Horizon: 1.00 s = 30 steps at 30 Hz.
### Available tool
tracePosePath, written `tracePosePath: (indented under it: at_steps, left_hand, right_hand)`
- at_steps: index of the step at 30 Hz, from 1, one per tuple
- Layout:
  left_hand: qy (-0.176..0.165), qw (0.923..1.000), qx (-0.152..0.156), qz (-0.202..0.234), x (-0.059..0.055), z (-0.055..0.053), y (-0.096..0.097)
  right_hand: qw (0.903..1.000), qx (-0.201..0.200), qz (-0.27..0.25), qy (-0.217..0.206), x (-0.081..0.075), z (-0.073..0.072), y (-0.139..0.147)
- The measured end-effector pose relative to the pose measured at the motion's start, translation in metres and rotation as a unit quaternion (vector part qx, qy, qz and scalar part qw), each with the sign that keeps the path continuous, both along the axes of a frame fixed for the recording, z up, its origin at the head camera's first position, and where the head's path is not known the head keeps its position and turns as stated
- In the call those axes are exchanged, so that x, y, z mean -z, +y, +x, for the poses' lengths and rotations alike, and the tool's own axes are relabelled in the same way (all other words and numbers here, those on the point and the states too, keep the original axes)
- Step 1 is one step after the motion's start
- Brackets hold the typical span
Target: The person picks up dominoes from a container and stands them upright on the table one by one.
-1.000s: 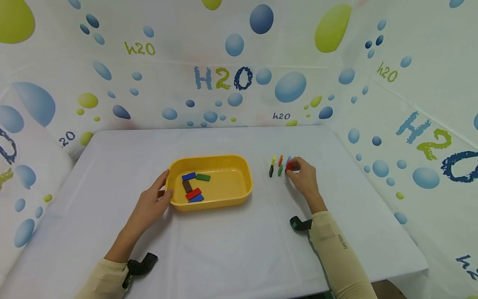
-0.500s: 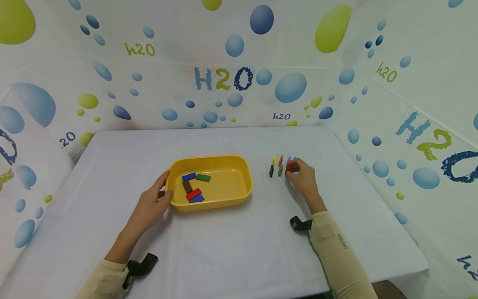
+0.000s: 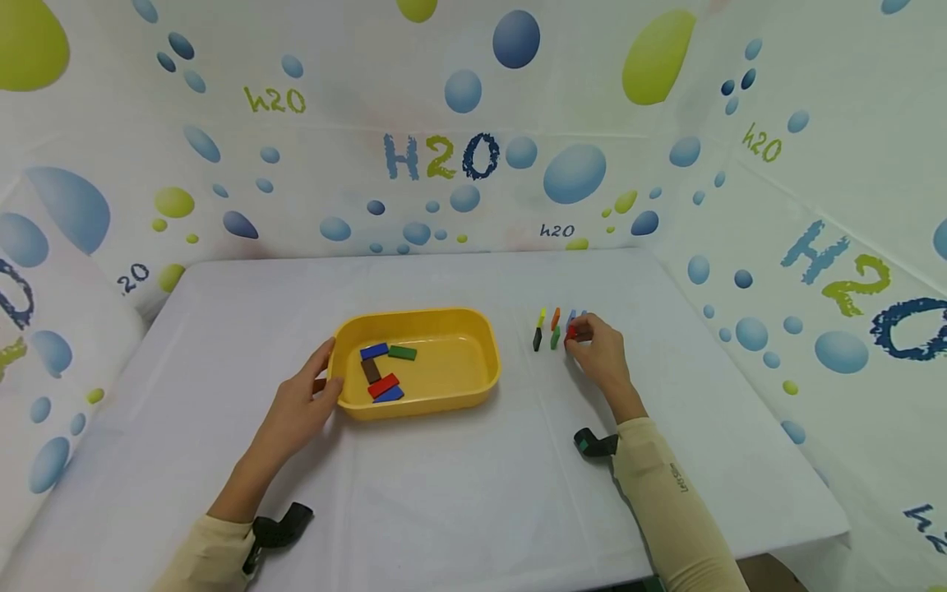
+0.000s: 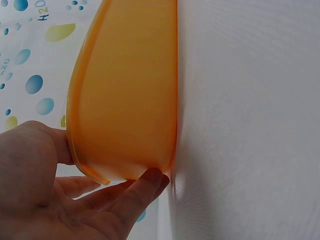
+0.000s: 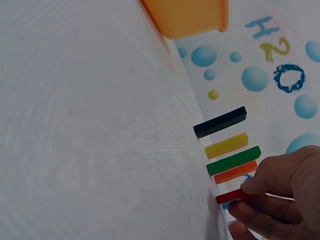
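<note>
My left hand [image 3: 303, 395] holds the left end of a yellow plastic tray [image 3: 414, 407], thumb and fingers spread along its rim and end wall. To the right of the tray, my right hand [image 3: 601, 349] pinches a red block [image 5: 230, 195] between thumb and fingers. That block stands upright, its lower end close to the white tabletop. Beside it stand a green block [image 5: 234, 160], an orange block [image 5: 236, 172], a yellow block [image 5: 226, 145] and a black block [image 5: 220, 122]. Behind my fingertips a blue block [image 3: 572, 316] shows partly.
Inside the tray lie several flat blocks, among them a green one [image 3: 403, 352], a brown one [image 3: 371, 370] and a red one [image 3: 383, 384]. White cloth [image 3: 444, 493] covers the table. A printed curtain [image 3: 333, 181] rises behind and at both sides.
Against one second ago, my right hand has shifted very slightly, and another blue block shows behind its fingers. My left hand and the tray stay in place.
</note>
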<state>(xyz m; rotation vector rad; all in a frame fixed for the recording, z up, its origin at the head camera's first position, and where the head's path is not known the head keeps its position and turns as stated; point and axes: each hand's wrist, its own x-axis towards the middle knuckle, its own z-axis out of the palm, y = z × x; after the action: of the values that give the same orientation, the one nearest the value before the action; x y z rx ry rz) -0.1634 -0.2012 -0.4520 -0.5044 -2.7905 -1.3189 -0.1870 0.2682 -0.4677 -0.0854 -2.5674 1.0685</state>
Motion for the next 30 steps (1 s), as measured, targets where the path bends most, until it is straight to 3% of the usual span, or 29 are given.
tracePosePath:
  at_steps: [24,30]
  left_hand:
    - [-0.004,1.0,-0.009,0.003,0.0,0.002,-0.007]
    - [-0.002,1.0,-0.007,0.002,0.001,-0.002,-0.003]
  right_hand:
    - [0.9997,-0.025,-0.002,0.003,-0.011,0.001,-0.005]
    - [0.9993,-0.01,0.023,0.028,-0.019,0.008,-0.005]
